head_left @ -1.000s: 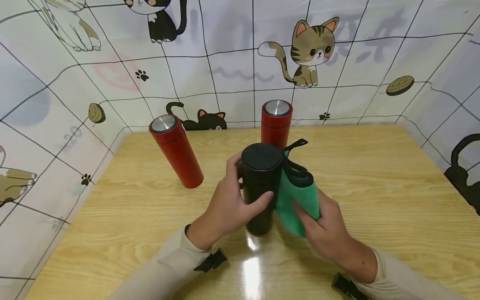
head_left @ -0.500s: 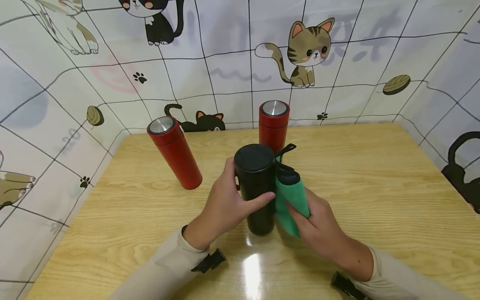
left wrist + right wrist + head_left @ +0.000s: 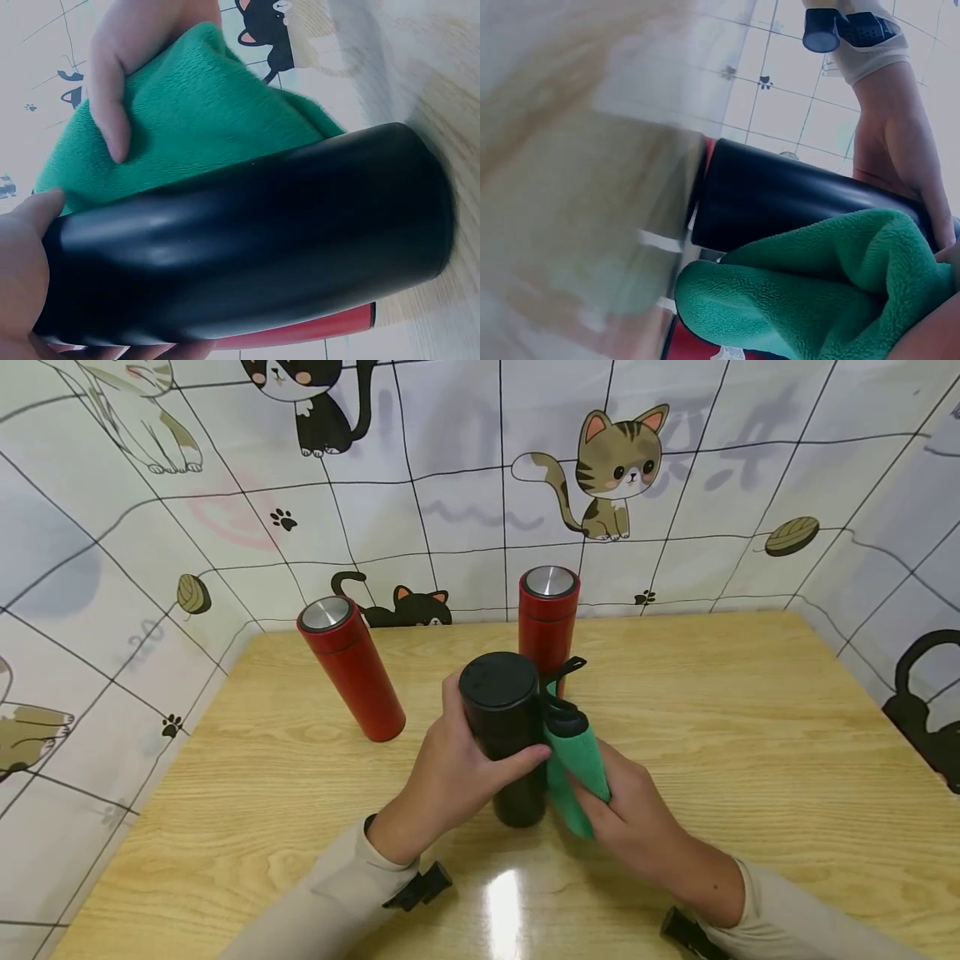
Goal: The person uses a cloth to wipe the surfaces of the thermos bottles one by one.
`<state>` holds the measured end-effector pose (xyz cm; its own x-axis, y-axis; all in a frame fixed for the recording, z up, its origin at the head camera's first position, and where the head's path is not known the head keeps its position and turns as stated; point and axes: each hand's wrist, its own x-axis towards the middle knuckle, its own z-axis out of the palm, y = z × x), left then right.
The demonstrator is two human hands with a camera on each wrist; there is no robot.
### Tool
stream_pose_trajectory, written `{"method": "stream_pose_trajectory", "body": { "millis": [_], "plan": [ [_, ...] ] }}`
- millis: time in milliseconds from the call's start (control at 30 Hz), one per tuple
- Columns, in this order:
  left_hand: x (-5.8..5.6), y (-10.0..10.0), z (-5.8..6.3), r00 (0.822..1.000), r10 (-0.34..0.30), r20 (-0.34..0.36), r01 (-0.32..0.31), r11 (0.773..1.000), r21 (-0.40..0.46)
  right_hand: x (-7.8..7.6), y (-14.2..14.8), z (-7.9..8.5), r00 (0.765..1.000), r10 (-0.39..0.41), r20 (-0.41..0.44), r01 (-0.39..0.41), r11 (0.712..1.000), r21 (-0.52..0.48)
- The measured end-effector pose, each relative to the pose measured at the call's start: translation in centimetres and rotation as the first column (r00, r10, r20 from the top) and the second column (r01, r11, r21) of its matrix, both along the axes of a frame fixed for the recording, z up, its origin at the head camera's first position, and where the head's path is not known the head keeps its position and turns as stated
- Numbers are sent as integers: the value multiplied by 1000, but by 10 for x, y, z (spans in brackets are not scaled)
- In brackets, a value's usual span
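My left hand grips a matte black vacuum flask round its upper body, thumb across the front. The flask leans a little to the left, its flat lid up and its base low over the table. My right hand holds a fluffy green cloth with a black edge and a black loop. The cloth lies along the flask's right side. In the left wrist view, a finger of the right hand lies across the cloth, and the black flask runs below it.
On the wooden table, a red flask with a silver lid stands at the left. Another red flask stands right behind the black one, partly hidden by it. A cat-print sheet encloses the back and sides.
The black flask's top has tipped to the left in my left hand. My right hand has moved left with the green cloth, staying against the flask. The red flasks stand as before.
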<state>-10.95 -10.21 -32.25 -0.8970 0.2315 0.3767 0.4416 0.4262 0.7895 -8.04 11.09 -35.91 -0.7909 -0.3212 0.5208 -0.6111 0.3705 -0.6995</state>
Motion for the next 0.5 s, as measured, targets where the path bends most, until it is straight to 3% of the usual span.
{"method": "stream_pose_trajectory", "body": {
  "millis": [167,500],
  "plan": [
    [2,1,-1,999,30,17,-29,998,-59,1,0,-1,999,-24,43,23,999,30],
    [6,-2,-3,998,-55,-31,50,989,-141,3,-1,2,998,20,-61,-29,987,-160]
  ]
}}
